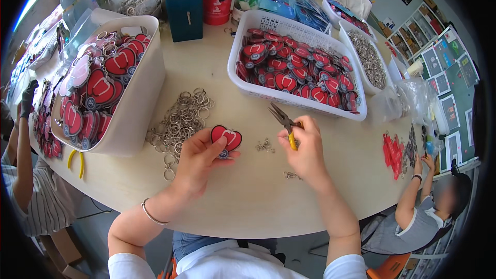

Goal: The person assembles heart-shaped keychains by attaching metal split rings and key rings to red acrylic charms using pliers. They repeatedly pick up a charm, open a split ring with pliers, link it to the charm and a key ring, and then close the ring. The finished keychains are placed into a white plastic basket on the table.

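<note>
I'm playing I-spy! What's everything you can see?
bin: one, cream, left
basket: one, white, upper middle
heart charm: one, red, centre
other charms: many, red, bin and basket
key rings: many, silver, beside bin
pliers: one, yellow-handled, centre
tiny rings: many, silver, near pliers
handles: two, yellow, by bin
box: one, teal, back
cup: one, red, back
strips: several, red, right
table: one, pale, middle
people: at least three, white and grey clothes, edges
left hand: one, bare, holding charm
right hand: one, bare, holding pliers
</note>
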`<action>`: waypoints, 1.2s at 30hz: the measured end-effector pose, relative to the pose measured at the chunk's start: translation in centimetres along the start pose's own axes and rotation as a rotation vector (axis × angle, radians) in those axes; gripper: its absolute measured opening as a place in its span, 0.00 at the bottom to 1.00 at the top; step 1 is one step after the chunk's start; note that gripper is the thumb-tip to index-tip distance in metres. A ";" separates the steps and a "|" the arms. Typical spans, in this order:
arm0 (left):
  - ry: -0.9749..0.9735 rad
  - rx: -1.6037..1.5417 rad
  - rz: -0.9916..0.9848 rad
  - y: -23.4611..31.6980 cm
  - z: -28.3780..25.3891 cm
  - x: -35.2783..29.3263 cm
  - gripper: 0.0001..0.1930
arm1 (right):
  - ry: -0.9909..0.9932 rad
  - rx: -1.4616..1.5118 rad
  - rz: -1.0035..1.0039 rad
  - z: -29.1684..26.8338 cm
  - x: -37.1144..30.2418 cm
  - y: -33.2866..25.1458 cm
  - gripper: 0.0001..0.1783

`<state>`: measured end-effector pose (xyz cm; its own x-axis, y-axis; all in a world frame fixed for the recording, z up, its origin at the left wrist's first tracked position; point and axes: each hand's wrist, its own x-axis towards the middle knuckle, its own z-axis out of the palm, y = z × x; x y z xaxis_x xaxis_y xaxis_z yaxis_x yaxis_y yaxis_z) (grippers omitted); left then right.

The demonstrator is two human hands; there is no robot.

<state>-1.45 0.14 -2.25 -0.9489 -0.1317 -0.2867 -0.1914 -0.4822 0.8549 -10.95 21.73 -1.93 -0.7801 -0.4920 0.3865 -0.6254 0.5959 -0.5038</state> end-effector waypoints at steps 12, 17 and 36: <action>-0.121 0.057 0.008 -1.0 -0.1 -0.3 0.13 | -0.174 0.011 0.132 1.8 0.8 0.3 0.10; -0.142 0.066 0.007 -1.2 -0.2 -0.2 0.12 | -0.091 0.167 0.220 1.7 0.9 0.0 0.08; -0.159 0.121 -0.056 -1.1 0.3 -0.5 0.11 | -0.276 0.735 0.521 -0.2 1.2 0.5 0.07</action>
<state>-0.81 1.06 -2.91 -0.9618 0.0353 -0.2716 -0.2646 -0.3766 0.8878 -12.17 21.54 -1.54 -0.8676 -0.4658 -0.1740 0.0422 0.2798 -0.9591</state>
